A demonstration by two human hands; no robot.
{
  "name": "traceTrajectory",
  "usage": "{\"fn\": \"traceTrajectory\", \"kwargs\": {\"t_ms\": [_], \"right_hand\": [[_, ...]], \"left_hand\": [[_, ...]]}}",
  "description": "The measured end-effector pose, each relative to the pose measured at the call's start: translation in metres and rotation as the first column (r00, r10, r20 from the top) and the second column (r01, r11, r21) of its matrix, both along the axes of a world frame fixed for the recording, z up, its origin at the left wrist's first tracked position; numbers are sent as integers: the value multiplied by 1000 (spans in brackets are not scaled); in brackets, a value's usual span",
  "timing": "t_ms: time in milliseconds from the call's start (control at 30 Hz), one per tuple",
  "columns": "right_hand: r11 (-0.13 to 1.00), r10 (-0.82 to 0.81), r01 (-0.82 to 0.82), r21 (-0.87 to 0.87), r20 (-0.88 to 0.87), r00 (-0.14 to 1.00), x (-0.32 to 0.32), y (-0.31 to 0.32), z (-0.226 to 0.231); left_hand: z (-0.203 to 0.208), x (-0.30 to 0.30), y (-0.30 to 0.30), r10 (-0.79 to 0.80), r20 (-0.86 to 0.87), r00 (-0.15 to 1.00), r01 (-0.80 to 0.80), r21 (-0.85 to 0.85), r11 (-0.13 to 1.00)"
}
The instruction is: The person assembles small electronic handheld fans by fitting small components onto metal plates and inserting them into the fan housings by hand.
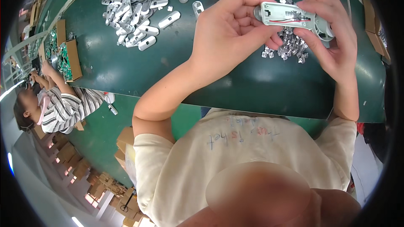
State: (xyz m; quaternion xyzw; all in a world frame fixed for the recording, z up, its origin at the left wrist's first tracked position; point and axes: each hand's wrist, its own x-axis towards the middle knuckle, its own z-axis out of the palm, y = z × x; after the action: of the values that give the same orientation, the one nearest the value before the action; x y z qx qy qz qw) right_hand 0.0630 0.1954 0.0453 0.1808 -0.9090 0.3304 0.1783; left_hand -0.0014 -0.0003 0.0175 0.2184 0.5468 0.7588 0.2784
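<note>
A pale green plastic housing (275, 11) is held up in both hands over the table's right half. Its open side faces up, showing red and dark wires inside, and its right end widens into a rounded, hollow part. My left hand (229, 35) is closed on the left end, thumb along the lower edge. Fingers and thumb of my right hand (338, 29) grip the wider right end. Below the housing lies a heap of small, shiny, clear or silvery pieces (290, 48), partly hidden by the hands and housing.
A large pile of silver oblong covers (134, 10) lies on the dark green table (168, 75), with a few loose ones nearer my left hand. Cardboard boxes with green circuit boards (65, 61) stand at the left edge. Another person (59, 109) works beyond them. A carton (374, 29) stands far right.
</note>
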Motion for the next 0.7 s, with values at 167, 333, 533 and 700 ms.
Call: {"fn": "traceTrajectory", "kwargs": {"t_ms": [167,333,533,700], "right_hand": [[999,18,-17,43,-3,1000,7,-7,0],[997,21,-20,79,-17,1000,7,-10,-1],[994,24,-17,110,-67,997,6,-12,-6],[766,130,223,-603,485,865,10,-16,-13]], "left_hand": [[6,9,-1,-35,14,999,36,-80,996],[2,8,-1,-24,1,1000,24,-66,998],[-4,4,-1,-35,138,990,25,75,997],[-5,3,3,-7,65,998,7,-5,1000]]}}
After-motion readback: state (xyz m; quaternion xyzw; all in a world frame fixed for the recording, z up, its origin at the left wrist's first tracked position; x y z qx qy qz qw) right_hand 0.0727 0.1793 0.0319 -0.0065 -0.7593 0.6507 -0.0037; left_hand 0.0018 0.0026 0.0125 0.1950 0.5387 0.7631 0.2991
